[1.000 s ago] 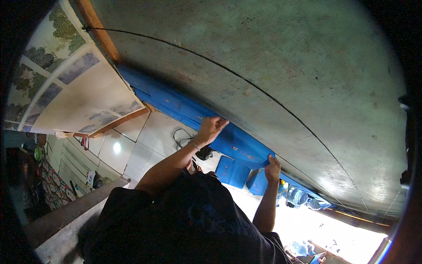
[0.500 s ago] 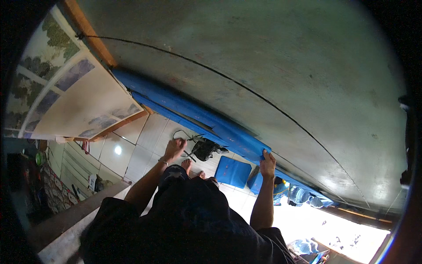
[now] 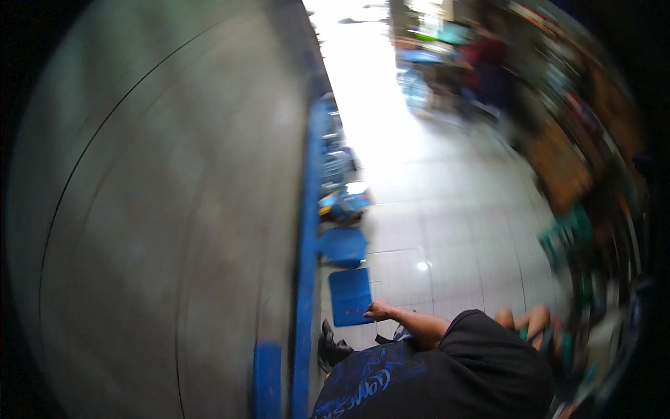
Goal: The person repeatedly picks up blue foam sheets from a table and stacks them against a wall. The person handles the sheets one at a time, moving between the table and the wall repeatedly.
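My right hand (image 3: 379,311) hangs in the air beside the near blue stool (image 3: 351,290), slightly smeared by motion. Its fingers look loosely curled, and nothing shows in them. From the black sleeve at the lower right, the forearm reaches leftward across my printed black shirt. My left hand is not in sight. A black bag (image 3: 333,345) rests on the floor between my body and the blue edging (image 3: 305,279) of a large grey surface (image 3: 174,209). Behind the near stool stands a second blue stool (image 3: 343,246).
Large clear water bottles (image 3: 338,166) line the edging, beyond a blue and yellow package (image 3: 345,204). Pale tiled floor (image 3: 453,237) runs toward a bright doorway (image 3: 356,77). At right are a green crate (image 3: 567,237), blurred wooden furniture (image 3: 558,167) and someone's bare limbs (image 3: 527,322).
The view has swung toward the doorway, with the grey surface now at left. My right hand has come off the blue edging. My left hand has gone out of view.
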Motion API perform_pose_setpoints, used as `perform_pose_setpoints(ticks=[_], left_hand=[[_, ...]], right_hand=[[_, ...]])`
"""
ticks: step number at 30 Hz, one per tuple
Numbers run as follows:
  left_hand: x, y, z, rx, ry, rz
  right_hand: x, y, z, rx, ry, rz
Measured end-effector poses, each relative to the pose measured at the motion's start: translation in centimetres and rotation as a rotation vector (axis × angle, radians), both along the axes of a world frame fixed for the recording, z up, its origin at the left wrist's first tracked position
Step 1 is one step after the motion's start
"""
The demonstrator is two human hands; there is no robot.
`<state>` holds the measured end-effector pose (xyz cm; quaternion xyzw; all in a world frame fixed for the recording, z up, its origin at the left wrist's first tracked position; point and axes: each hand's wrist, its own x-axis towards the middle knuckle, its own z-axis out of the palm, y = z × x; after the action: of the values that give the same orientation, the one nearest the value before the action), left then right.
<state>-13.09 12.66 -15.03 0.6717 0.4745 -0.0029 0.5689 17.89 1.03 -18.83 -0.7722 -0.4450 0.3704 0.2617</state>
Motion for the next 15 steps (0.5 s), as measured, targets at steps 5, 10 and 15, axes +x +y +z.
perform_pose_setpoints(ticks=[5,10,15], left_hand=[[17.4,4.1,2.1,0.021,0.058,-0.475],[35.4,-2.7,1.2,-0.016,0.152,-0.925],[48.6,-4.9,0.3,-0.07,0.156,-1.189]], right_hand=[[10.6,-17.6,-2.8,-0.222,0.261,-1.041],[12.8,-31.6,-3.8,0.115,0.351,-1.736],[7.7,-34.5,-4.6,-0.078,0.374,-2.088]])
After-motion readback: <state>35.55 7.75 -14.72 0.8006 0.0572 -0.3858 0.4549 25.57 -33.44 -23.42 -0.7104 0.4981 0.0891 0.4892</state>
